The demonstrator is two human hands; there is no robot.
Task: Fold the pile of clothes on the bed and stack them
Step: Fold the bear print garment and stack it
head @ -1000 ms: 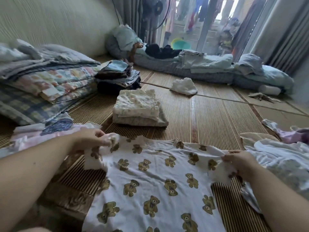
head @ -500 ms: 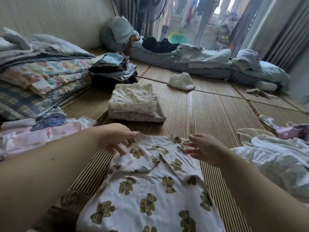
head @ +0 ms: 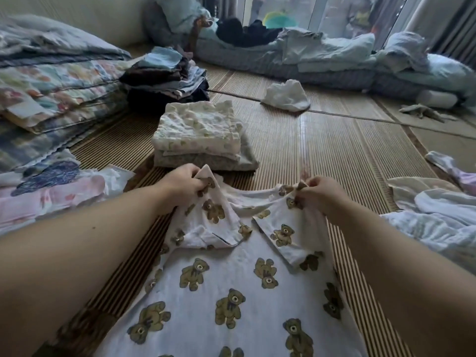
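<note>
Bear-print shirt (head: 231,292): long axis runs from the person toward collar; left hand (head: 183,181) and right hand (head: 318,193) each pinch a far shoulder corner, equally near; folded stack (head: 201,136) just beyond.

Surface: striped woven mat (head: 334,155), seams running away from you. Directly on it, before you: bear-print shirt (head: 226,292), lower part lying flat; just beyond its collar a folded cream stack (head: 201,135), a dark folded stack (head: 167,81) behind that; quilts (head: 51,86) and pink garments (head: 51,194) to your left. A crumpled white cloth (head: 286,95) lies mid-mat, loose white laundry (head: 438,222) at your right, bedding (head: 322,63) along the far edge.
</note>
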